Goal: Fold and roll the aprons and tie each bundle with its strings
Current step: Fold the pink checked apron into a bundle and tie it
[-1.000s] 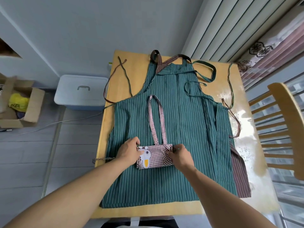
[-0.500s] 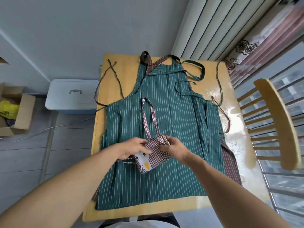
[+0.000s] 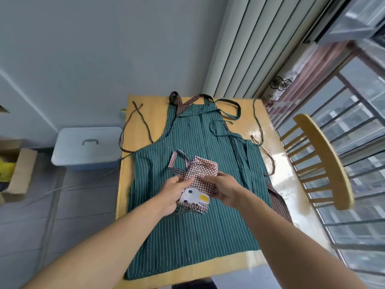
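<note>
Above the big green striped apron (image 3: 187, 226) on the yellow wooden table (image 3: 291, 184), the left hand (image 3: 174, 191) and right hand (image 3: 226, 189) pinch the small folded red-checked apron (image 3: 200, 184) with curled fingers.

A yellow wooden table (image 3: 145, 122) carries the things. A big green apron (image 3: 187, 236) with thin white stripes lies flat on it and covers most of the top. A brown striped apron (image 3: 278, 200) peeks out from under the green one. Thin strings (image 3: 138, 117) trail over the bare wood.
</note>
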{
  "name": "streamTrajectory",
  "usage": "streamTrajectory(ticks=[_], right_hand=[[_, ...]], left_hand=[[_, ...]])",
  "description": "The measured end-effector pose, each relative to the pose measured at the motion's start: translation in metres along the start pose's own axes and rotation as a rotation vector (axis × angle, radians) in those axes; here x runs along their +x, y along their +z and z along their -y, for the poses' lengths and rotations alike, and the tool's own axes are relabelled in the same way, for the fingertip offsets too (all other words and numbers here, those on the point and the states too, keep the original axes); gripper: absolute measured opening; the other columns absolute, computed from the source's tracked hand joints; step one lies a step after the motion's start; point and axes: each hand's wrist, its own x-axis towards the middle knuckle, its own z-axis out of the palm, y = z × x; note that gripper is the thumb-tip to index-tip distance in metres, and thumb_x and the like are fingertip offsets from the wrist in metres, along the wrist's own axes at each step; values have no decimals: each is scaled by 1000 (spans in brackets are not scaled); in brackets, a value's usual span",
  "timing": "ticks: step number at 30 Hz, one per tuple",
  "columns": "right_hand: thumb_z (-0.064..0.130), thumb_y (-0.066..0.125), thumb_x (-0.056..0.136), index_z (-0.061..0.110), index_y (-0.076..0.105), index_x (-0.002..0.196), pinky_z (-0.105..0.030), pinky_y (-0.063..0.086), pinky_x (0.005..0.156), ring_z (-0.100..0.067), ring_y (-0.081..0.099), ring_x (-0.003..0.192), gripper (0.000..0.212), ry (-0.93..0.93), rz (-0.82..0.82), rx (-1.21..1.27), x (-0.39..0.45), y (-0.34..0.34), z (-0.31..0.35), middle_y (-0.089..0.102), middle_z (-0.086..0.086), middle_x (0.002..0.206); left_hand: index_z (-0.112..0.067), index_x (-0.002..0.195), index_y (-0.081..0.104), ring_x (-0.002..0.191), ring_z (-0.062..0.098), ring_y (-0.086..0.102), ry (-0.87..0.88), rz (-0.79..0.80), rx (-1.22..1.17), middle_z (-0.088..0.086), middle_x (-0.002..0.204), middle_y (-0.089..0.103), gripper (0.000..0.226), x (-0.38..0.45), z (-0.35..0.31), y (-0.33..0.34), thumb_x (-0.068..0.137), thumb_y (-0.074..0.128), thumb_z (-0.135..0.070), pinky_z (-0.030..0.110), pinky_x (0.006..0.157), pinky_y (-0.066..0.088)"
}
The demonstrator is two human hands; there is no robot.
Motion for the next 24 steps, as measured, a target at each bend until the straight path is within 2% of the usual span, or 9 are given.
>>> streamTrajectory(ticks=[3,5,7,9,12,14,16,21,24], right_hand=[[12,83,82,32,19,159,-48,59,89,-30,72,103,102,-154,-104,-129,-3,12,-18,67,-17,124],[9,77,88,44,11,159,-42,61,81,-24,73,94,103,-308,-103,-227,-12,18,-26,67,-12,117],[6,73,91,40,26,157,-35,63,77,-19,72,95,88,-428,-84,-362,-17,20,-32,62,-7,127],[4,75,88,32,43,151,-36,63,84,-18,68,107,76,-425,-50,-474,-22,20,-31,56,-2,140],[3,81,80,23,46,150,-23,60,84,-17,65,113,80,-400,-10,-674,-34,20,-23,59,1,136],[3,83,78,19,49,148,-6,52,73,-14,62,114,80,-437,-27,-820,-39,22,-18,61,3,130],[3,81,80,17,54,143,-1,45,64,-13,61,112,70,-483,-120,-910,-41,24,-16,64,1,129],[13,71,92,12,71,106,-8,37,54,-18,64,94,14,-634,-278,-1067,-42,30,-14,66,0,100],[30,68,96,13,70,107,-21,42,78,-17,50,103,21,-624,-227,-1084,-47,31,-6,55,1,106]], left_hand=[[-12,109,66,110,26,68,23,-103,68,6,115,74,26,-2,1,2,91,75,-29,51,106,49],[-13,112,64,115,27,64,-10,-141,50,6,124,69,32,-4,1,-2,88,77,-30,52,109,46],[-11,115,60,119,31,62,-66,-143,0,7,130,64,49,-10,-4,-6,80,85,-35,53,108,46],[-10,111,64,110,35,68,-114,-119,-53,11,120,71,55,-15,-10,-10,73,89,-41,50,99,54],[-4,101,68,91,35,75,-84,-193,-41,16,98,77,28,-26,-18,-12,93,73,-30,49,87,60],[-6,92,65,94,35,73,-29,-257,44,17,100,76,22,-31,-19,-12,95,70,-28,49,90,58],[-12,87,61,96,33,71,37,-264,86,17,104,75,19,-35,-21,-11,94,71,-27,45,88,57],[-15,104,66,95,24,69,187,-294,163,9,106,70,10,-52,-33,-5,95,69,-19,38,78,62],[-15,101,69,85,24,70,168,-304,113,13,103,72,8,-61,-48,-9,98,63,-11,41,74,62]])
